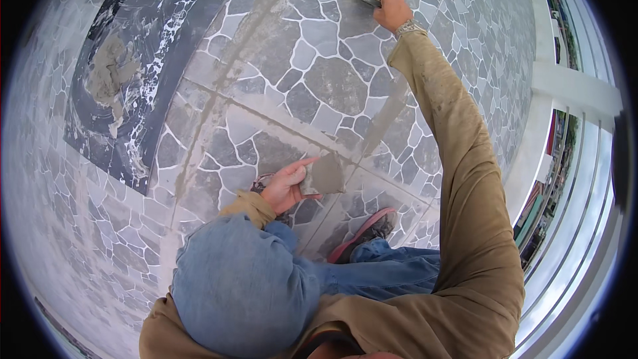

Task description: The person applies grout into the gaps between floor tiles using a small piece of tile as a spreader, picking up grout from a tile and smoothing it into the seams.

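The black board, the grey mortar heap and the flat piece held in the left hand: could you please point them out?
Black board point(191, 31): head view, bare right strip.
Grey mortar heap point(110, 74): head view, its middle.
Flat piece point(325, 174): head view, centre of its grey face.

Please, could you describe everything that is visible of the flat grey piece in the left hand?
The flat grey piece is roughly square, its dull, paste-like face turned toward the camera. Its underlying material cannot be told. The left hand holds it by its left side, over the patterned floor; whether it touches the floor is unclear.
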The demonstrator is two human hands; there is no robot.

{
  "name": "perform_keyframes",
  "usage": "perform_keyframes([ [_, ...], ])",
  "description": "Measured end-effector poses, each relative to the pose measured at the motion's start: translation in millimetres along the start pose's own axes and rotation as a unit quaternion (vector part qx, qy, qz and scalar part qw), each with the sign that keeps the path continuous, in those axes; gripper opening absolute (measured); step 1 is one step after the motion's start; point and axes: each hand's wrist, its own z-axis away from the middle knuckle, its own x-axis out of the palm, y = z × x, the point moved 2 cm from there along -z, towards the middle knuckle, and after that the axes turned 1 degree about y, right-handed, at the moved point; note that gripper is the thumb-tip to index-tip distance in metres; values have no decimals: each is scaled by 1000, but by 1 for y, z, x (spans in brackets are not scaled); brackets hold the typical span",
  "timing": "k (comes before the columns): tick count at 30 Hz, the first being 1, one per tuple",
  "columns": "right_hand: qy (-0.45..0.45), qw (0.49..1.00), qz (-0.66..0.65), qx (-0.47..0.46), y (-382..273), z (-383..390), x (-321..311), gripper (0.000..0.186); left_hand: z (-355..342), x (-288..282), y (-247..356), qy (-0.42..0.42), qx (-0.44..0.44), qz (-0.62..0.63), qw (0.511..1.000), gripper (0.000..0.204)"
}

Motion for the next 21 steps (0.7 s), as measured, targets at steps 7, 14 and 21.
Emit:
perform_keyframes([
  [7, 38, 999, 21, -1, -9, 54, 13, 47, -1, -2, -1, -13, 10, -4, 1000, 49],
  [14, 121, 993, 0, 11, 37, 87, 35, 51, -6, 5, 2, -3, 8, -11, 1000, 51],
  [21, 219, 975, 37, 29, 64, 112, 50, 39, -11, 9, -4, 16, -9, -39, 999, 58],
])
